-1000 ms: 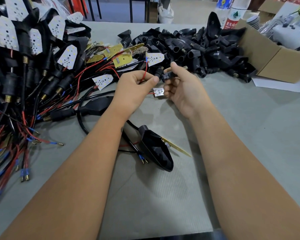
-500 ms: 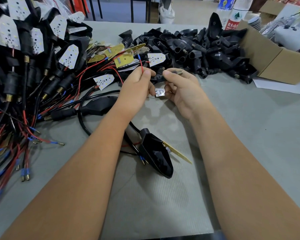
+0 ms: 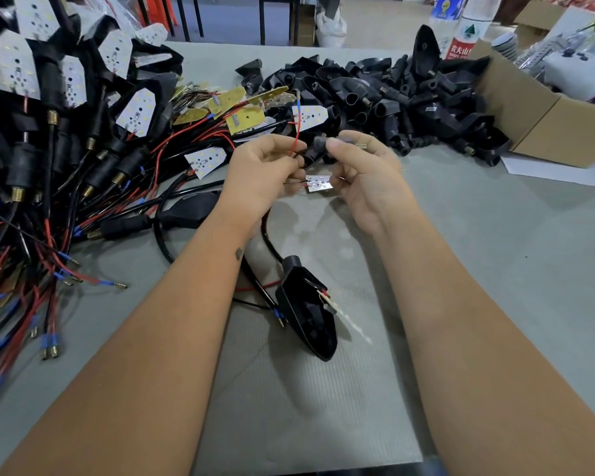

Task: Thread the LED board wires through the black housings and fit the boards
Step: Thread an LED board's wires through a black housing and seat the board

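My left hand pinches a thin red wire that stands up with a blue crimp tip at its top. My right hand grips a small black housing between thumb and fingers, close to the left fingertips. A small white LED board hangs between both hands just under them, its short wires leading toward my left fingers. On the grey table near my forearms lies another black housing with a board and wires in it.
A heap of empty black housings lies behind my hands. Finished wired units and loose LED boards pile up at the left. A cardboard box stands at the right, bottles behind it.
The red wire now sticks up higher above my left fingers. My hands have drawn slightly apart, and the black housing shows more plainly in my right fingers.
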